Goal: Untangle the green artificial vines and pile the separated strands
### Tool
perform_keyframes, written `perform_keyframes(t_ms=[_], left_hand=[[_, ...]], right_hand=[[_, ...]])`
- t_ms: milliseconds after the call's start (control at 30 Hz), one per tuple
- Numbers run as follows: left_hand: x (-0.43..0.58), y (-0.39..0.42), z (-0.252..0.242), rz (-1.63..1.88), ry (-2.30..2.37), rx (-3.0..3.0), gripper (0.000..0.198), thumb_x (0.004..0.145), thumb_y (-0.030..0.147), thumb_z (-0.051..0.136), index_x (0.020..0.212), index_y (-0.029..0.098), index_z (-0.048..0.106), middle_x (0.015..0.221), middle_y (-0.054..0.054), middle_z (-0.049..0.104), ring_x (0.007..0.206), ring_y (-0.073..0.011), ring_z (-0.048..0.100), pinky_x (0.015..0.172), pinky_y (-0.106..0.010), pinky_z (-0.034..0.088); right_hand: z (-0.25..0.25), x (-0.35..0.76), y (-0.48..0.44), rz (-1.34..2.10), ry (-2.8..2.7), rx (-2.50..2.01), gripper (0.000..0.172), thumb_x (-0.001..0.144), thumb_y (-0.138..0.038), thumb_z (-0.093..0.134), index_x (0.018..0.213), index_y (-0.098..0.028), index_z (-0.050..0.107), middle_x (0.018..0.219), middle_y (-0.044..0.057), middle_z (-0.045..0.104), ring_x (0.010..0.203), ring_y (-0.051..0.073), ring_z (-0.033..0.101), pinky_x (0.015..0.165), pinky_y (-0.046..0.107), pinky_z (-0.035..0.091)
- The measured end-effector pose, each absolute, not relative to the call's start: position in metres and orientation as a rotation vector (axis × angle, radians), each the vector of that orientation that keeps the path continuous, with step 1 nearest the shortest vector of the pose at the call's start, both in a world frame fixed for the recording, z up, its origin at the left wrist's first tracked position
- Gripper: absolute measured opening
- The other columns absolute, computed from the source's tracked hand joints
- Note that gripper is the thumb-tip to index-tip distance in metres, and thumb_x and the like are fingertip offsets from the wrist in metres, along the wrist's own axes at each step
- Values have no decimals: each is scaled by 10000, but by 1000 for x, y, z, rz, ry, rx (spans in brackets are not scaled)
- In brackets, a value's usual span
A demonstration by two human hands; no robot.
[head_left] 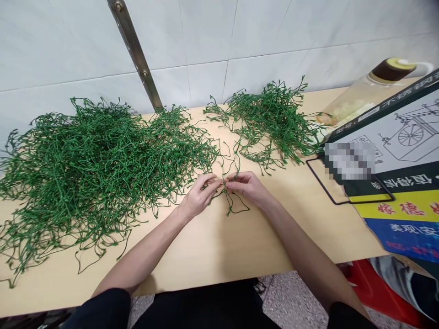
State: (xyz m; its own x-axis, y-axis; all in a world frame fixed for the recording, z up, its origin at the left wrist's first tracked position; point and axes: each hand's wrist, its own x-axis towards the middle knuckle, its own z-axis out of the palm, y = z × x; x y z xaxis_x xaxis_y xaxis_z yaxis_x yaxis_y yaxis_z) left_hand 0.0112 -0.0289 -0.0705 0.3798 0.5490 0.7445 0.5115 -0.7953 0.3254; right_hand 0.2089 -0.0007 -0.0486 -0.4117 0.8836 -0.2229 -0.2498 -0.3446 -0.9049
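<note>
Between my two hands, just above the wooden table (206,256), is a small green artificial plant sprig (236,204) with thin branching stems. My left hand (203,194) pinches it from the left with thumb and forefinger. From the right, my right hand (247,185) pinches the same sprig, and the fingertips of both hands nearly meet. Its stems fan out above and below my fingers. A large tangled heap of green sprigs (103,160) lies to the left, close to my left hand. Beyond my right hand is a smaller pile of sprigs (274,121).
At the right stand a printed cardboard box (404,183) with a black wire handle (338,201) and a clear bottle with a brown cap (391,71). A tiled wall (206,32) with a metal strip (135,52) backs the table. Something red (377,288) is below the right edge.
</note>
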Motion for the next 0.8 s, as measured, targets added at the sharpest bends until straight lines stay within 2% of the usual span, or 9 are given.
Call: perform_keyframes(t_ms=[67,200,333,567,667,800], left_hand=[[12,-27,-71,1418,1004,2575,333,927,60,538,1238,169,584,1107,-122,587,926,-135,633,788,-254,586],[14,-25,-69,1413,975,2553,336,933,100,550,1258,182,521,1040,-94,630,965,-152,627,831,-271,561],[12,-26,-65,1315,940,2648,260,951,115,506,1179,215,582,1067,-81,620,905,-135,610,787,-247,540],[10,-25,-65,1291,986,2673,431,953,82,466,1348,237,539,1065,-92,602,908,-148,579,776,-278,545],[11,-22,-66,1342,1019,2653,354,950,109,497,1271,223,592,1022,-91,608,910,-164,572,744,-290,539],[12,-20,-66,1379,1064,2659,238,936,129,542,1134,192,658,1011,-100,652,923,-189,549,781,-334,520]], right_hand=[[-49,209,-1,1856,-1084,-947,244,558,-322,900,707,-179,770,641,14,714,548,126,628,577,276,519],[-48,208,-1,1835,-1114,-949,238,570,-323,894,701,-172,766,631,10,704,547,120,618,580,272,509],[-49,208,-1,1850,-1075,-965,255,547,-333,906,691,-177,765,648,5,710,542,112,615,577,267,513],[-49,208,-1,1890,-1153,-925,290,582,-369,896,716,-150,760,628,26,708,558,125,634,581,271,519],[-47,207,-1,1867,-1154,-927,286,593,-358,892,720,-147,746,627,13,702,569,106,630,601,252,514],[-47,206,-1,1787,-1097,-957,326,527,-321,921,728,-145,734,634,4,702,585,103,636,627,251,523]])
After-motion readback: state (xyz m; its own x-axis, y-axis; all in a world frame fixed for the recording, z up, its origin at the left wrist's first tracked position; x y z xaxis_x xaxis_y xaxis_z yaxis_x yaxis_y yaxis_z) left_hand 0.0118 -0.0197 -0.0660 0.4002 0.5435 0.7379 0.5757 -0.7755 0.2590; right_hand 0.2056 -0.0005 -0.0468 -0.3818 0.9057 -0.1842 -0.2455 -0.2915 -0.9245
